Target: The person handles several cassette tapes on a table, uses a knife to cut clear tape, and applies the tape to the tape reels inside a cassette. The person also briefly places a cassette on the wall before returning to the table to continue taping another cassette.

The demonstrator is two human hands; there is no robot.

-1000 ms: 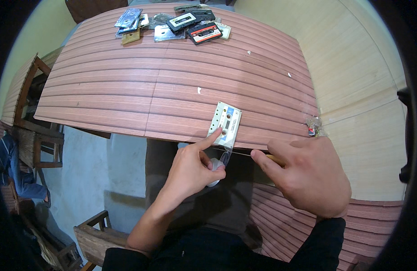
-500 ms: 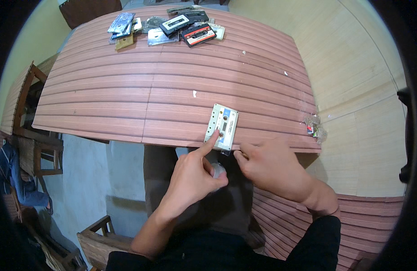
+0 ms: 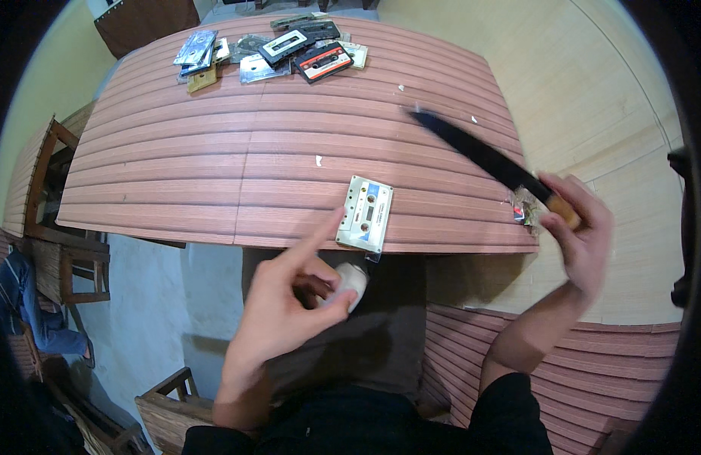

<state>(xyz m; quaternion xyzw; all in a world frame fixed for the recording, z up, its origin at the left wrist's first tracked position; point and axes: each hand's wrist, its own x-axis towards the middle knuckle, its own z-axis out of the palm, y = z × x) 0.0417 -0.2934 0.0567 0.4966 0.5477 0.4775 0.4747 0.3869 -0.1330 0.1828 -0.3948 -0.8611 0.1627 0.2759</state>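
Observation:
A pale cassette tape [image 3: 365, 214] with a blue and cream label lies near the table's front edge, a shiny clear strip [image 3: 373, 257] hanging below its lower corner. My left hand [image 3: 293, 303] is closed on a whitish roll of tape [image 3: 349, 282] between thumb and fingers, just off the edge. Its index finger stretches out to the cassette's left side. Off to the right, my right hand [image 3: 582, 231] grips a knife [image 3: 479, 152] by its wooden handle. The long dark blade points up and left above the table, slightly blurred.
At the table's [image 3: 176, 167] far side lies a heap of cassettes [image 3: 290, 49], with a stack of cased cassettes [image 3: 197, 53] left of it. Crumpled clear wrapping [image 3: 526, 211] sits at the right edge by the wall. Another person's leg [image 3: 43, 326] shows at far left.
My right hand has moved from beside the cassette out to the right and up, and the knife is now visible in it. My left hand has shifted left and down with the roll.

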